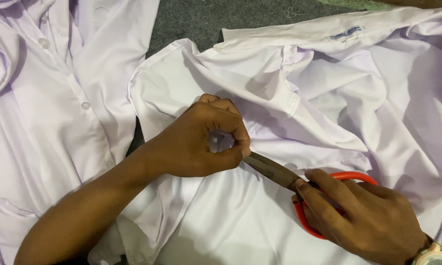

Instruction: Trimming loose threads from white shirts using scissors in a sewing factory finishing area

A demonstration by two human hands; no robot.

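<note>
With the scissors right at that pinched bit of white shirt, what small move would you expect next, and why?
Probably a short snip. The left hand pinches a bit of the white shirt between thumb and fingertips, and the right hand holds the orange-handled scissors with the blade tips right at that pinch. Whether a thread or fabric lies between the blades cannot be told.

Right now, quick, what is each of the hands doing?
Left hand: closed, pinching the white shirt fabric at the scissors' blade tip.
Right hand: closed on the red-handled scissors.
</note>
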